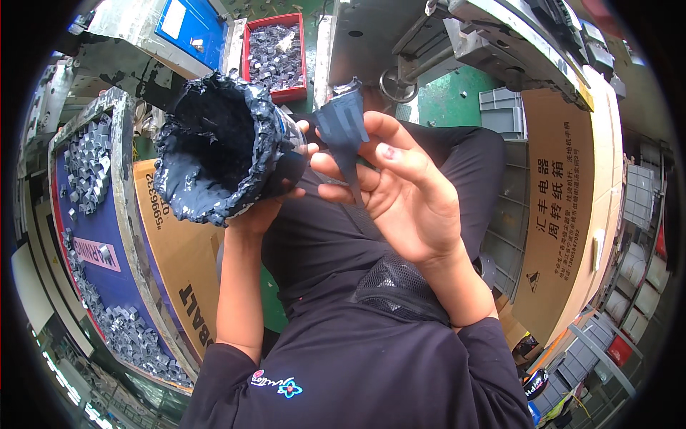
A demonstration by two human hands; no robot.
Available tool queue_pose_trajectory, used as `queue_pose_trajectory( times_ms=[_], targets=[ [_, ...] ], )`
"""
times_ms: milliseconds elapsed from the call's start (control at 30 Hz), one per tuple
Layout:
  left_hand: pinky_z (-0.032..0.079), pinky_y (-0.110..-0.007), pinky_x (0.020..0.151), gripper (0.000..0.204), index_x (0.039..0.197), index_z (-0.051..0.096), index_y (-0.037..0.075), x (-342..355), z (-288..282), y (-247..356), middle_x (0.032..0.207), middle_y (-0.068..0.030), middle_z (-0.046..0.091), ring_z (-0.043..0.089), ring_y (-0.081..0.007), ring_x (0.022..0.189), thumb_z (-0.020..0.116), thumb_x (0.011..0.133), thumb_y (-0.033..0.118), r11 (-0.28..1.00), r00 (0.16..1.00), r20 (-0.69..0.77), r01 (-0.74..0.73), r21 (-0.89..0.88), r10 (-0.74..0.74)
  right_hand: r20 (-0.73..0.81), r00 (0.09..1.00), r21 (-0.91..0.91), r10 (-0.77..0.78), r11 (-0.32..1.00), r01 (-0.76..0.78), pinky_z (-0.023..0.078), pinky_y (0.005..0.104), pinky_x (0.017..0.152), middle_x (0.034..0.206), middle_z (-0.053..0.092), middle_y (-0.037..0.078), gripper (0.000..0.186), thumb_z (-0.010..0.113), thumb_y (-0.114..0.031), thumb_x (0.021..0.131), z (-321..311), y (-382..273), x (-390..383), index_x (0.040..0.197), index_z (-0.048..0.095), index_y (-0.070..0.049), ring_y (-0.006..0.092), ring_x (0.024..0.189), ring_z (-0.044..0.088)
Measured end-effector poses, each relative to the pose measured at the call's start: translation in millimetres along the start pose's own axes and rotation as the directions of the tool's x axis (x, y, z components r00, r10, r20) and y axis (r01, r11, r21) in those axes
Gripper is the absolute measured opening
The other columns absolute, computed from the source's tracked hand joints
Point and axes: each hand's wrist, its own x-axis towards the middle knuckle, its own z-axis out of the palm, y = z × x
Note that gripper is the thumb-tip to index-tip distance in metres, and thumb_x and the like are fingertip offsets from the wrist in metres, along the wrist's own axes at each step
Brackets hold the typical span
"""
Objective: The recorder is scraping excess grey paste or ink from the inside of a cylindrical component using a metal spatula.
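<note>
My left hand [254,213] is closed around a cylindrical container [211,150] whose thick rim is crusted with lumpy, glossy dark blue-black material; the inside is dark, and the container hides most of the hand. To its right, my right hand [400,186] grips a tapering dark blue-grey piece [339,121], wide and streaked at the top, narrowing to a thin end among my curled fingers. A pale, ragged edge shows at the top of this piece. What it is made of, I cannot tell.
A red bin [300,61] of small grey parts and a blue box [179,32] are ahead. Left stands a purple tray [107,272] of similar parts beside cardboard [161,214]. Right are a tall cardboard box [547,200], grey crates [500,107] and a metal handwheel [396,86].
</note>
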Motion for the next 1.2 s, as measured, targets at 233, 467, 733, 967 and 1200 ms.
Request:
queue_pose_trajectory(
  times_ms=[233, 467, 733, 967, 1200],
  targets=[
    [0.058, -0.056, 0.084, 0.079, 0.149, 0.026, -0.002, -12, -24, 2, 0.15, -0.0283, 0.032, 0.047, -0.0426, 0.13, 0.052, 0.094, 0.048, 1.0, 0.998, -0.063, -0.018, 0.02, 0.019, -0.02, 1.0, -0.095, -0.01, 0.995, 0.008, 0.054, 0.0425, 0.097, 0.131, 0.056, 0.025, 0.041, 0.052, -0.001, 0.089, -5, 4, 5, 0.129, 0.047, -0.004, 0.0357, 0.12, 0.059],
    [0.056, -0.06, 0.084, 0.066, 0.141, 0.045, 0.007, -2, 0, 1, 0.138, -0.0187, 0.052, 0.054, -0.0399, 0.122, 0.052, 0.094, 0.053, 0.997, 0.999, 0.041, 0.017, -0.069, -0.014, -0.095, 0.995, -0.168, -0.037, 0.986, 0.021, 0.056, 0.037, 0.094, 0.124, 0.06, 0.023, 0.043, 0.057, 0.002, 0.087, -8, 6, 8, 0.128, 0.044, -0.003, 0.031, 0.116, 0.062],
    [0.059, -0.055, 0.083, 0.077, 0.15, 0.019, -0.002, 0, 4, 0, 0.15, -0.031, 0.026, 0.038, -0.0519, 0.132, 0.053, 0.096, 0.041, 0.999, 0.999, 0.033, -0.036, -0.032, 0.037, -0.117, 0.992, -0.243, -0.056, 0.97, 0.027, 0.06, 0.038, 0.081, 0.112, 0.066, 0.018, 0.045, 0.061, -0.003, 0.088, -11, 4, 6, 0.129, 0.043, -0.004, 0.0265, 0.101, 0.069],
    [0.057, -0.059, 0.084, 0.081, 0.151, 0.015, -0.002, 4, 5, 1, 0.151, -0.0315, 0.022, 0.034, -0.0539, 0.134, 0.055, 0.095, 0.042, 0.996, 1.0, 0.028, -0.01, -0.089, 0.012, -0.095, 0.984, -0.222, -0.15, 0.967, 0.126, 0.061, 0.0399, 0.08, 0.102, 0.064, 0.016, 0.042, 0.063, -0.009, 0.092, -21, 9, 6, 0.126, 0.039, -0.008, 0.0264, 0.094, 0.069],
    [0.054, -0.064, 0.086, 0.08, 0.154, 0.015, 0.007, 3, -3, 0, 0.158, -0.0278, 0.009, 0.024, -0.0536, 0.139, 0.047, 0.096, 0.052, 0.987, 0.999, 0.052, 0.023, -0.156, -0.015, -0.046, 0.992, -0.08, -0.114, 0.991, 0.111, 0.058, 0.0405, 0.087, 0.098, 0.063, 0.017, 0.029, 0.058, -0.003, 0.096, -25, 7, 7, 0.11, 0.034, -0.01, 0.0277, 0.095, 0.068]
  ],
)
